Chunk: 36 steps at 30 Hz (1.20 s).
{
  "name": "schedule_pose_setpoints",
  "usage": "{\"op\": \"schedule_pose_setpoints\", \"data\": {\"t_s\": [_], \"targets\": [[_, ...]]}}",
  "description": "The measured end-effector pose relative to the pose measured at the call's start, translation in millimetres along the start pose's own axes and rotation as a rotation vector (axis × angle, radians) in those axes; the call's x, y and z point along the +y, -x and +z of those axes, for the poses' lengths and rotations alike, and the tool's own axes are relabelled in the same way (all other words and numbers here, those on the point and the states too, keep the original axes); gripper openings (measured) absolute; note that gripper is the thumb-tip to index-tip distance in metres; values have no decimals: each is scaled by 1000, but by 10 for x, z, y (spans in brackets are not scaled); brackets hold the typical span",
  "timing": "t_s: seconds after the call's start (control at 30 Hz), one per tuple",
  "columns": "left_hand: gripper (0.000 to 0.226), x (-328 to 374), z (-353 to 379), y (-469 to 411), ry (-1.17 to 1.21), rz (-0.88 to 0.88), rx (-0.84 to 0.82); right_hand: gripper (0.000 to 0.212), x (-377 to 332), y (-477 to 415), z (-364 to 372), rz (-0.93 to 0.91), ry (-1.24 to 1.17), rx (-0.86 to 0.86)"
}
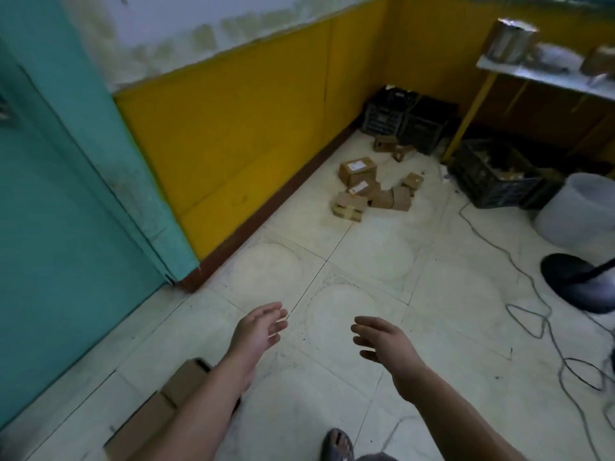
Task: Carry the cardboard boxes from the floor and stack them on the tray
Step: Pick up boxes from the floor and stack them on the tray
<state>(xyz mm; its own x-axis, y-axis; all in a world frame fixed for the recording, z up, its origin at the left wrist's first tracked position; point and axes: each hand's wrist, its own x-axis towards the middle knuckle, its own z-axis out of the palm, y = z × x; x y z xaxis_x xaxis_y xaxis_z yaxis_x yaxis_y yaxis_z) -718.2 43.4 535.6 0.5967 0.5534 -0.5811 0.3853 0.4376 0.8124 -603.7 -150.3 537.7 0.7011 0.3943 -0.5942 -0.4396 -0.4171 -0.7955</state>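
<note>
In the head view, both hands are stretched forward over the tiled floor (366,261) and hold nothing. The left hand (258,331) has its fingers spread loosely, and the right hand (386,341) is also wide, palm turned inward. The two hands are apart from each other, with bare tile between them.

The cardboard boxes (369,189) lie in a loose pile on the floor far ahead, near the yellow wall (239,128) and its dark red skirting. Two smaller boxes sit a little further back, close to the black crates (404,118) in the corner. The floor between the hands and the pile is free of objects, so this way is open.

On the left, a teal door (66,194) closes that side. On the right, the passage is narrower: a grey cable (519,277) runs in loops over the tiles, a black round fan base (575,281) stands near the edge, and behind it are a white bucket (579,207) and another dark crate (496,174) under a metal shelf (545,76).

Flat brown cardboard (159,407) lies at the bottom left, partly hidden by the left forearm. A foot in a sandal (337,445) shows at the bottom edge. I cannot see the tray.
</note>
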Motion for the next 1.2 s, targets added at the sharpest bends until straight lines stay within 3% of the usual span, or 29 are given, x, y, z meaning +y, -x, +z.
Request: {"op": "schedule_pose_setpoints", "data": {"t_s": [0.23, 0.47, 1.0, 1.2], "targets": [[19, 389, 1131, -390, -40, 22, -64, 21, -288, -474, -965, 12, -90, 71], [21, 690, 1742, -872, -71, 1, -96, 19, -606, -1072, -1323, 38, -115, 68], [18, 2116, 3615, -3276, -122, -92, -238, 22, -2041, -3293, -2496, 113, -165, 204], [18, 2361, 4423, -4058, -152, -112, -238, 21, -2406, -4190, -3107, 146, -224, 214]]}}
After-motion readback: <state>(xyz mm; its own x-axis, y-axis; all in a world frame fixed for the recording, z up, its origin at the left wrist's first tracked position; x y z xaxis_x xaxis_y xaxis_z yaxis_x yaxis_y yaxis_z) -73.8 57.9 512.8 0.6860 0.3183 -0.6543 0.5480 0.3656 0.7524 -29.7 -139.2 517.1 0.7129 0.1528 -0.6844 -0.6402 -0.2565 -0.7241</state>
